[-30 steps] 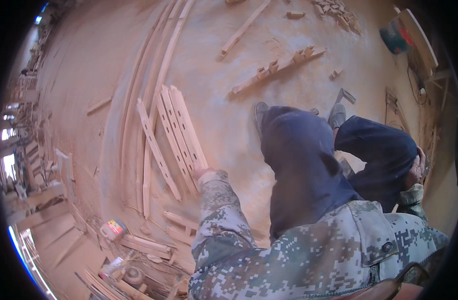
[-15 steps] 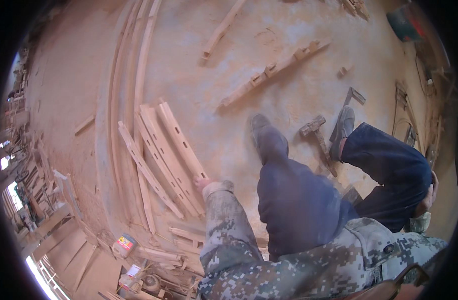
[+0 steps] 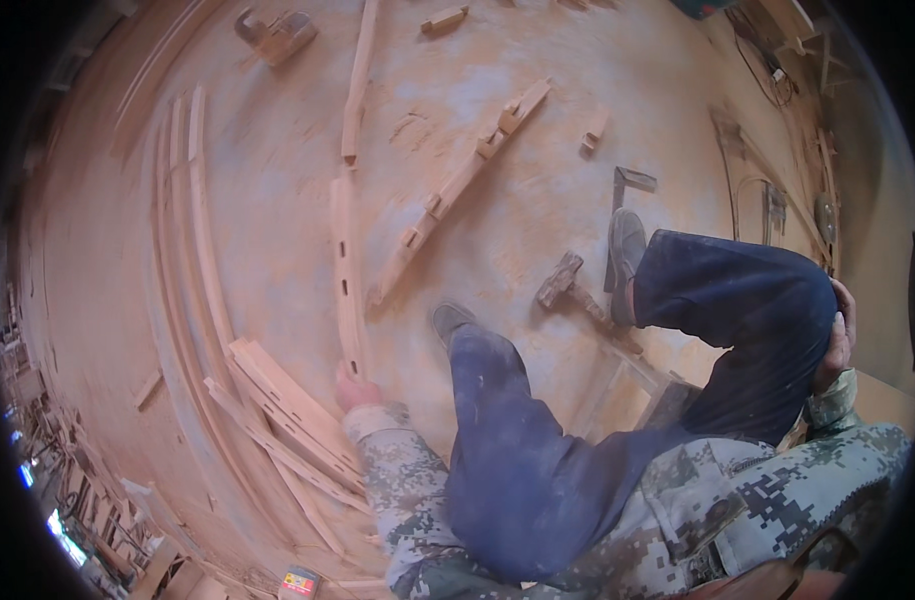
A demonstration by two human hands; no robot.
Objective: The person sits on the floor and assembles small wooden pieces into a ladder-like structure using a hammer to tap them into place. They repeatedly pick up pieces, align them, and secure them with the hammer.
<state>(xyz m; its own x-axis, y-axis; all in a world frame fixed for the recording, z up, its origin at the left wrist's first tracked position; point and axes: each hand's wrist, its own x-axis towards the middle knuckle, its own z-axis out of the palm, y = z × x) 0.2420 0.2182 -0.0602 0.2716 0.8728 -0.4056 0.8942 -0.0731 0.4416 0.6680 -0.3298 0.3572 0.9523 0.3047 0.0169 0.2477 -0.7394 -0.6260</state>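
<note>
My left hand [image 3: 357,391] grips the near end of a wooden bar [image 3: 345,260] that has several slots cut along its face. The bar points away from me over the floor, apart from the other slotted bars [image 3: 287,405], which lie in a bundle to its left. On the outer side of my bent right knee rests my right hand [image 3: 839,338], its fingers lying along the trouser leg with nothing seen in them. Between my feet lies a hammer [image 3: 560,280], with a carpenter's square [image 3: 634,180] beside my right shoe.
Beyond my left foot, a wooden strip with blocks [image 3: 457,190] lies slantwise. Long thin boards [image 3: 192,230] run along the left. A hand plane [image 3: 275,38] sits far left, a small offcut [image 3: 594,130] far right. A frame saw [image 3: 767,180] lies at the right.
My left hand has pulled the slotted bar away from the bundle, swinging it rightward. The view has turned, so the floor things appear shifted. My right hand stays at the knee.
</note>
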